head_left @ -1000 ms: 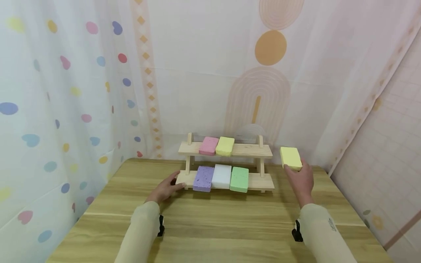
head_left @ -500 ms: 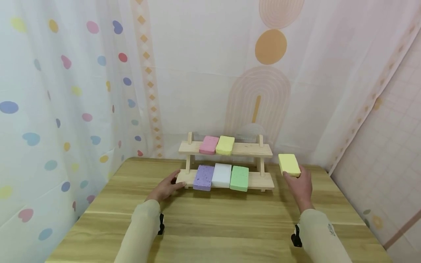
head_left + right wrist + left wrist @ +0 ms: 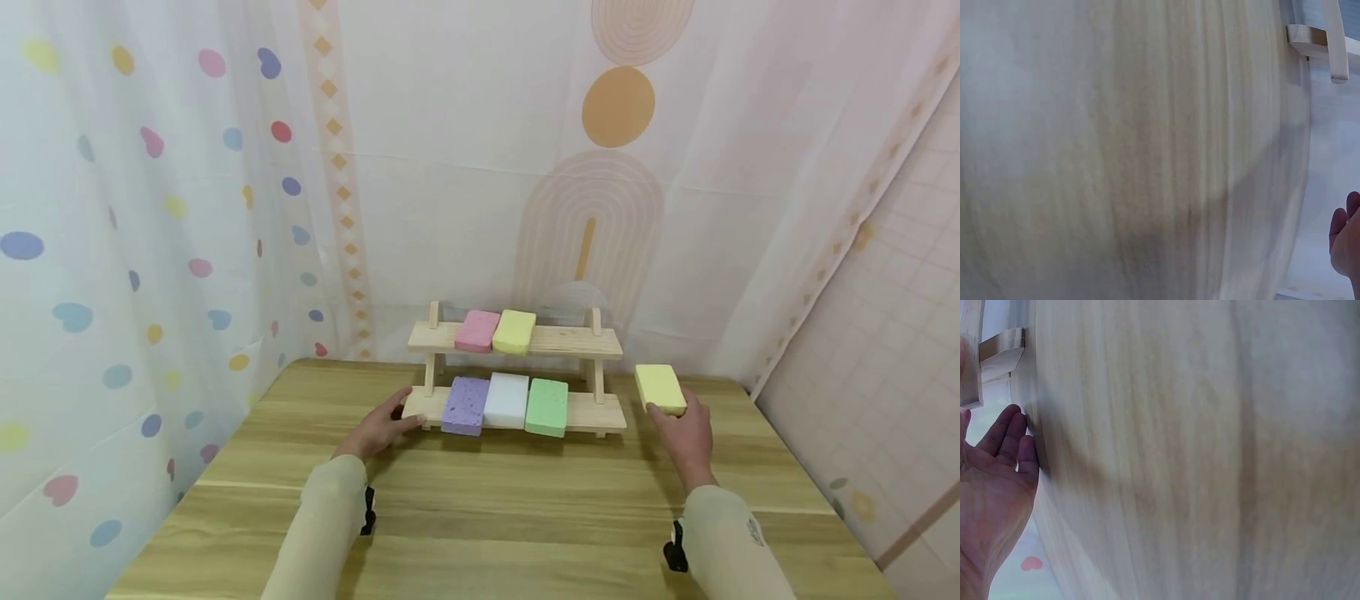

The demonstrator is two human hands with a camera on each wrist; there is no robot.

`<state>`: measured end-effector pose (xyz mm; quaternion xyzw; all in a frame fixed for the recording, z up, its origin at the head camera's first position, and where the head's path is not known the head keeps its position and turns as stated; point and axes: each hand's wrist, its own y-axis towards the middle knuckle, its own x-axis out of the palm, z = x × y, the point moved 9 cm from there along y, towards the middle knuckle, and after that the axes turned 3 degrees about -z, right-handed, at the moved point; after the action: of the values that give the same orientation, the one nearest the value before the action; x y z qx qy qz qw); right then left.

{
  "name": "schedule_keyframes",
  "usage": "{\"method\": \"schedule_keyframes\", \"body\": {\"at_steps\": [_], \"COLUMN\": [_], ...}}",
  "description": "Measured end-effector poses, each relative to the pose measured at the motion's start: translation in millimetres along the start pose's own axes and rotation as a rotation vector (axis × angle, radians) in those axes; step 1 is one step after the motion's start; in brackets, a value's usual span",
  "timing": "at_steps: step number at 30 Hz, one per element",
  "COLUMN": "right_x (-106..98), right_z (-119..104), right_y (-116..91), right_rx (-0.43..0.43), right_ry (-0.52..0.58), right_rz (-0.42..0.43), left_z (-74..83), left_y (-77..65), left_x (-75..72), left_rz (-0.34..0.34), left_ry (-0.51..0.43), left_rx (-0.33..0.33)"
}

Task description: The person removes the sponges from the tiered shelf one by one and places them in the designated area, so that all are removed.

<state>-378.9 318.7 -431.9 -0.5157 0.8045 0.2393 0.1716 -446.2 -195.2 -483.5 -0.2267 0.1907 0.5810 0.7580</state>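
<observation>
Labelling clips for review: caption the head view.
Left hand at the end of a two-tier wooden rack of five sponges, right hand holding a yellow sponge beside it.

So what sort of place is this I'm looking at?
Probably an indoor tabletop workspace, perhaps a corner set up for filming: a wood-grain table, patterned fabric hangings behind it and along its left, and a small two-tier wooden rack holding sponge-like blocks.
</observation>
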Motion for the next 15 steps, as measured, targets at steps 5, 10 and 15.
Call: {"method": "schedule_keyframes", "body": {"at_steps": [5, 10, 15], "right_x": [4, 6, 6], "right_z": [8, 16, 26], "right_y": [-3, -4, -5], "right_rx": [0.022, 0.049, 0.063], "right_ry": [-0.006, -0.006, -0.015], "right_rz": [-0.033, -0.053, -0.073], "left_z": [0.6, 1.7, 0.5], "left_y": [1.3, 0.8, 0.4], "left_x": [0.1, -1.1, -2.0], "left_rz": [-0.005, -0.002, -0.003], "left_ry": [0.001, 0.014, 0.022], "left_rx": [0.017, 0.021, 0.014]}}
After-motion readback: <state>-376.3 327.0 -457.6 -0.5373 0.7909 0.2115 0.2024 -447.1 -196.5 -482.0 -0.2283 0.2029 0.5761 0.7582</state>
